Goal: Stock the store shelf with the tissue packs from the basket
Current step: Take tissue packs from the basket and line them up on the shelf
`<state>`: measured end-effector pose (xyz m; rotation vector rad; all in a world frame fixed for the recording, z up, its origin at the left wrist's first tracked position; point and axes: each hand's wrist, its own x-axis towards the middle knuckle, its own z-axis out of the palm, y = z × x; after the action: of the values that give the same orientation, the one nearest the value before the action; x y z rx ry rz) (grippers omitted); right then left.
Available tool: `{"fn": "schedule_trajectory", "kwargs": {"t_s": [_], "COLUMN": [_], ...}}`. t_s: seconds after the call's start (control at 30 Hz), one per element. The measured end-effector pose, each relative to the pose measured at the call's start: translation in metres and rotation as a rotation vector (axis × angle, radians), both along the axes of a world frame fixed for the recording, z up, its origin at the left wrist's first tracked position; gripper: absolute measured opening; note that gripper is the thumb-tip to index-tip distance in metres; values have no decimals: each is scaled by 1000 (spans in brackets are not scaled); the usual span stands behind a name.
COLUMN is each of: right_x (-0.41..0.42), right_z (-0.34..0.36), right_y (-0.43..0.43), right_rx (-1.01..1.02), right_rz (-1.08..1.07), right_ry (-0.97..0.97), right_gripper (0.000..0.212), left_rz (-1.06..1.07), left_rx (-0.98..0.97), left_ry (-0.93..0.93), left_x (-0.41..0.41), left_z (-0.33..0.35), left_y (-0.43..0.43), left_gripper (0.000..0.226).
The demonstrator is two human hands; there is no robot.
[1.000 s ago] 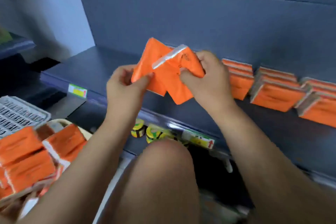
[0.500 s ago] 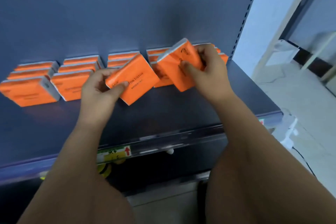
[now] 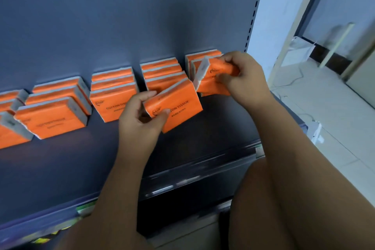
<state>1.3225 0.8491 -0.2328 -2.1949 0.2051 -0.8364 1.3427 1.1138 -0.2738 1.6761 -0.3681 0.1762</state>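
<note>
1. Head view: left hand (image 3: 142, 119) grips one pack (image 3: 176, 105), thumb across the printed face and fingers curled behind. The pack sits tilted at the front of a row (image 3: 162, 73), mid-shelf (image 3: 203, 142).
2. Right hand (image 3: 245, 79) pinches a second pack (image 3: 215, 79), fingers curled over its top, at the last row (image 3: 203, 56) by the shelf's back right corner.
3. These look light and squishy with slick film wrap, so I'd grab across the broad faces. A corner pinch probably crumples or slips.

Grey shelf (image 3: 71, 168) bearing orange tissue packs (image 3: 54, 122)
</note>
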Motion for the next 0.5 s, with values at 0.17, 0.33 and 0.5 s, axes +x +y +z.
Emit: {"fn": "schedule_trajectory", "kwargs": {"t_s": [0.17,0.33,0.5], "right_x": [2,14,16], "right_z": [-5,-26,-31], "right_y": [-18,-27,-30], "right_rx": [-144,-328,-351], "right_rz": [-35,-26,-62], "right_ry": [30,101,113], "right_gripper": [28,43,45], "left_rz": [20,20,29], "left_rx": [67,148,205], "left_ry": [46,158,161], "left_x": [-1,1,-4], "left_z": [-5,-8,-7], "left_y": [-13,-15,-10], "left_gripper": [51,61,51]}}
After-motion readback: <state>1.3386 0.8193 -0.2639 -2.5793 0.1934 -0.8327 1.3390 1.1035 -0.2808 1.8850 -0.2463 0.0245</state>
